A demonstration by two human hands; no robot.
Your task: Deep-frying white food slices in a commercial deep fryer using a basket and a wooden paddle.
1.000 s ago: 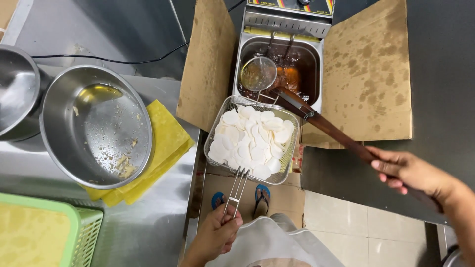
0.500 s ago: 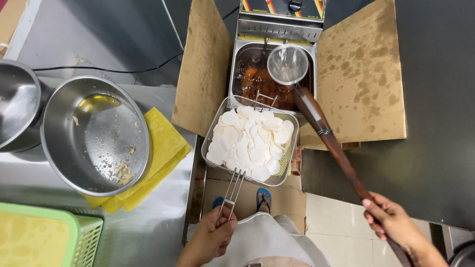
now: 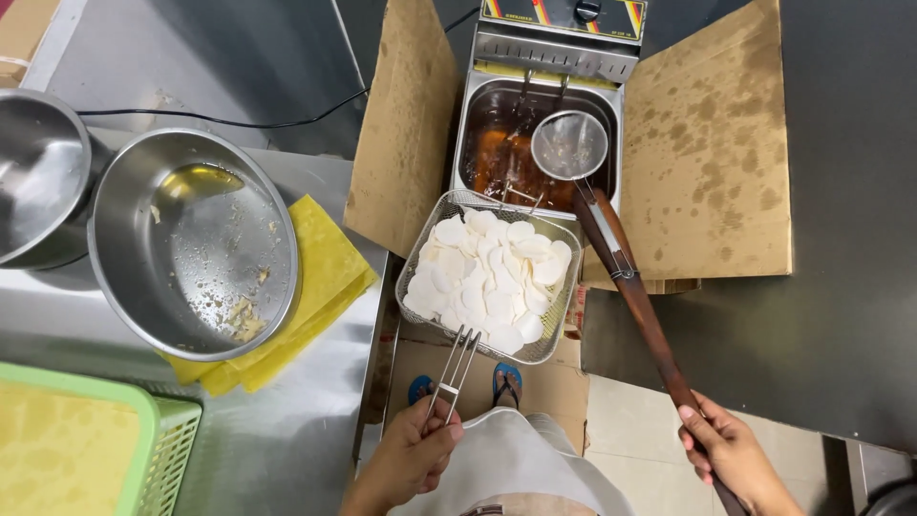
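Wire fry basket (image 3: 492, 282) full of pale raw slices, sat on fryer (image 3: 540, 124) front rim, not in oil | left hand (image 3: 411, 459) fingers clamped on its handle, axis 12–6, handle at 6 | right hand (image 3: 731, 454) fingers clamped on wooden-handled skimmer (image 3: 611, 244), mesh at 11 over oil | steel bowl (image 3: 191, 244) scraped, at 9

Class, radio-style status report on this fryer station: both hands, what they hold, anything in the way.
Left hand gripping fry basket handle, white slices inside. Right hand gripping skimmer handle, mesh over fryer oil. Cardboard flanks fryer; path clear.
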